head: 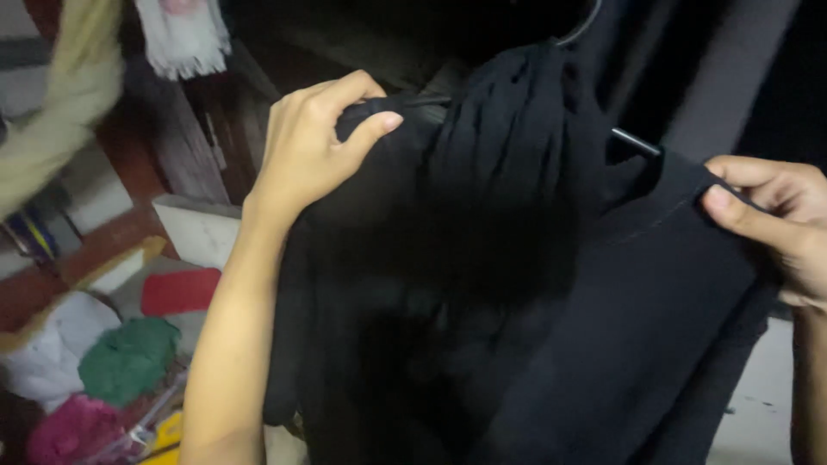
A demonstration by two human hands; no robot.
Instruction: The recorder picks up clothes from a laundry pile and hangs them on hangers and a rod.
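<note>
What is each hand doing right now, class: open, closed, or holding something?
Left hand: closed, pinching the black garment at one shoulder, by the hanger.
Right hand: closed, pinching the garment's other shoulder edge.

The right hand (780,220) is cut off by the right edge, and its outer fingers are not seen. Most of the hanger (633,139) is hidden under the black garment (551,284), whose lower part is cut off at the bottom edge. The pale cloth (65,103) at upper left is blurred and cropped.
</note>
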